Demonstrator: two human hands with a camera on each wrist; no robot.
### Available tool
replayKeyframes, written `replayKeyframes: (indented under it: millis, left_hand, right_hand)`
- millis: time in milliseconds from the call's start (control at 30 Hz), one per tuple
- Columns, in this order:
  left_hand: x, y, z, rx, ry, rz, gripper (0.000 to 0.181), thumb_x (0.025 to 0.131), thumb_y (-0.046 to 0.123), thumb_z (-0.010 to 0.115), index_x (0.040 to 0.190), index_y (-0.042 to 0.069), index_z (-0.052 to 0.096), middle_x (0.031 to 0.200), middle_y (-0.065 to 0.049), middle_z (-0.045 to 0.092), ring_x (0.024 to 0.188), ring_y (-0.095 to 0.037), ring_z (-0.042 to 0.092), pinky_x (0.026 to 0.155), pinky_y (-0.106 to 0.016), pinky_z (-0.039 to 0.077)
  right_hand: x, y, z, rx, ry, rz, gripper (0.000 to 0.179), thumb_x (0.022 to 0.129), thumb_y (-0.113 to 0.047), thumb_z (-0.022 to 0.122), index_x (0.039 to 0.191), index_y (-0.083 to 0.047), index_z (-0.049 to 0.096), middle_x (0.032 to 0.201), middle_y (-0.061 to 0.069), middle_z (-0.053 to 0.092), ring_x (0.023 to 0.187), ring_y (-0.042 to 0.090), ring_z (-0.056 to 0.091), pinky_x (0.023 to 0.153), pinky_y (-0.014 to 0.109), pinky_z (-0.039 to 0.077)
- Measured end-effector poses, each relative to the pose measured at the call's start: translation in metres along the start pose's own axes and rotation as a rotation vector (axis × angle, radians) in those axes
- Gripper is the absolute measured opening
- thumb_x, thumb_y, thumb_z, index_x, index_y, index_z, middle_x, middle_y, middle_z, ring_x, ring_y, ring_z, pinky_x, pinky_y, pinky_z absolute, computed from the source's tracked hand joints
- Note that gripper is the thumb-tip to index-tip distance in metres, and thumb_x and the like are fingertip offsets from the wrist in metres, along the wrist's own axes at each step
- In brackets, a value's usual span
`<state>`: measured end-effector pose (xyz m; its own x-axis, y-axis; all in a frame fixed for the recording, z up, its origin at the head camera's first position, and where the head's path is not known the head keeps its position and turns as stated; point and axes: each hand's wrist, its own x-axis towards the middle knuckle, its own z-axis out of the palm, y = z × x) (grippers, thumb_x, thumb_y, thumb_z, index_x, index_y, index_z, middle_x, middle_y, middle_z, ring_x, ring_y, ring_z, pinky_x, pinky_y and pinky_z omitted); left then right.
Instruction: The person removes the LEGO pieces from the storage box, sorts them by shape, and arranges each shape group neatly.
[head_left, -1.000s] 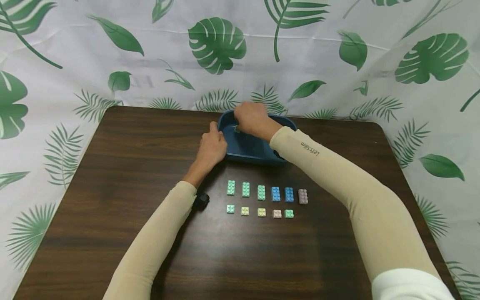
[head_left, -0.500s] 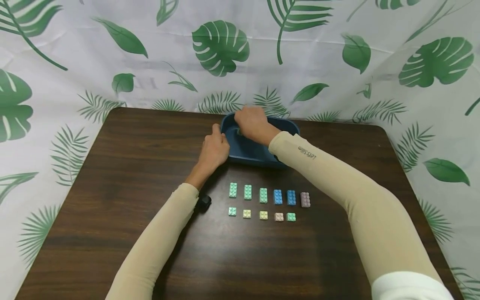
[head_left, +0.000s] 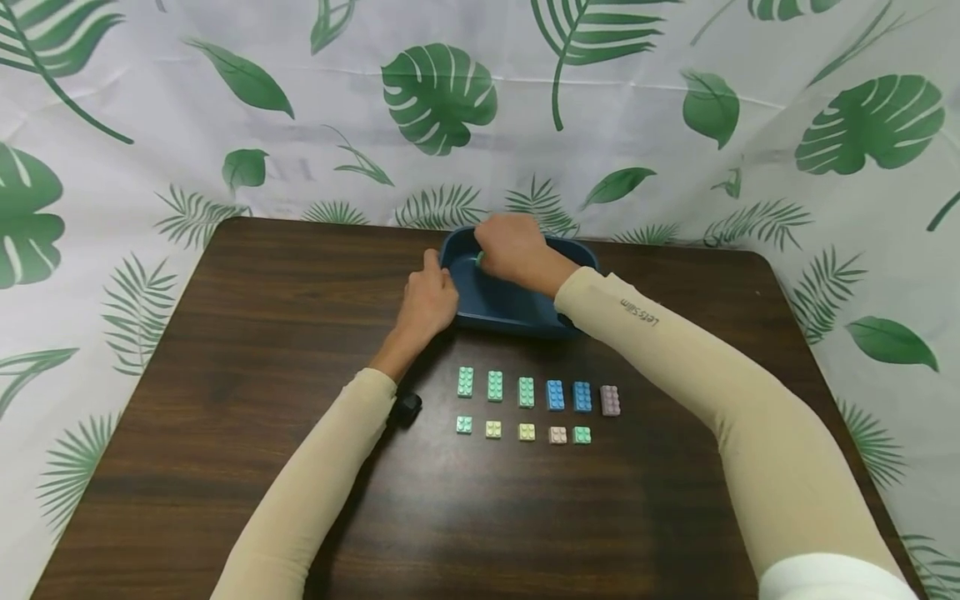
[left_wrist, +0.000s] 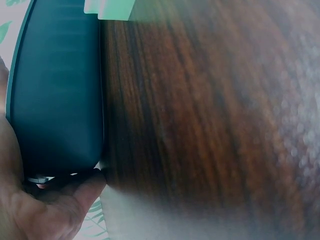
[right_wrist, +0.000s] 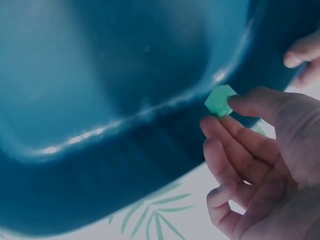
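Note:
A dark blue plastic bin (head_left: 498, 304) sits at the back of the table. My left hand (head_left: 429, 300) grips its left end; in the left wrist view, the hand (left_wrist: 47, 210) lies against the bin's end wall. My right hand (head_left: 517, 248) is over the inside of the bin. Thumb and fingertips pinch a small green toy brick (right_wrist: 220, 100) near the inner wall, as the right wrist view shows. In front of the bin lie two rows of toy bricks: longer ones, such as a blue brick (head_left: 555, 395), behind, and smaller ones, such as a yellow brick (head_left: 527, 432), nearer me.
The dark wood table (head_left: 300, 350) reaches back to a white leaf-print cloth (head_left: 315, 108). A small black object (head_left: 407, 408) shows at my left sleeve, left of the brick rows. My right sleeve (head_left: 660, 333) crosses the bin's right end.
My right hand and forearm have shifted slightly to the right over the bin, with the green brick still pinched. My left hand stays on the bin; the brick rows are unchanged.

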<state>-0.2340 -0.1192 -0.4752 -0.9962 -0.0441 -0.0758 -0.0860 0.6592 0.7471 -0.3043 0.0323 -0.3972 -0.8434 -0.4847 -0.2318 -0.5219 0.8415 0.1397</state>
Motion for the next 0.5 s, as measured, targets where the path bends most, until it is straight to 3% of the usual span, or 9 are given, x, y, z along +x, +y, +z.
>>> replayKeyframes:
  millis: [133, 233, 367, 500]
  left_hand:
    - [-0.006, 0.005, -0.002, 0.006, 0.01, 0.018, 0.043, 0.114, 0.028, 0.029, 0.151, 0.006, 0.037, 0.114, -0.029, 0.07, 0.108, -0.048, 0.069, 0.09, -0.059, 0.054]
    - [-0.007, 0.004, -0.001, 0.001, 0.009, 0.029, 0.044, 0.115, 0.027, 0.029, 0.153, 0.005, 0.036, 0.11, -0.028, 0.07, 0.103, -0.048, 0.07, 0.087, -0.059, 0.055]
    - [-0.007, 0.004, -0.001, 0.001, 0.023, 0.034, 0.042, 0.115, 0.026, 0.031, 0.151, 0.006, 0.037, 0.109, -0.027, 0.07, 0.103, -0.048, 0.07, 0.088, -0.059, 0.055]
    - [-0.006, 0.004, 0.001, 0.004, 0.032, 0.036, 0.041, 0.114, 0.027, 0.031, 0.149, 0.006, 0.038, 0.111, -0.026, 0.07, 0.107, -0.048, 0.069, 0.09, -0.059, 0.055]
  right_hand:
    - [-0.024, 0.007, -0.009, 0.027, 0.073, -0.028, 0.032, 0.103, -0.028, 0.066, 0.075, -0.017, 0.056, 0.07, 0.002, 0.049, 0.061, 0.018, 0.046, 0.056, 0.035, 0.037]
    - [-0.048, 0.011, -0.013, 0.035, 0.142, -0.059, 0.033, 0.103, -0.025, 0.065, 0.071, -0.017, 0.057, 0.066, 0.002, 0.05, 0.058, 0.018, 0.042, 0.053, 0.034, 0.031]
    - [-0.083, 0.015, -0.015, 0.025, 0.22, -0.081, 0.015, 0.101, -0.026, 0.068, 0.093, -0.015, 0.073, 0.083, 0.004, 0.07, 0.067, 0.02, 0.059, 0.052, 0.034, 0.042]
    - [-0.121, 0.021, -0.013, 0.037, 0.277, -0.101, 0.015, 0.099, -0.026, 0.071, 0.107, -0.015, 0.077, 0.095, 0.003, 0.075, 0.079, 0.022, 0.066, 0.059, 0.037, 0.053]
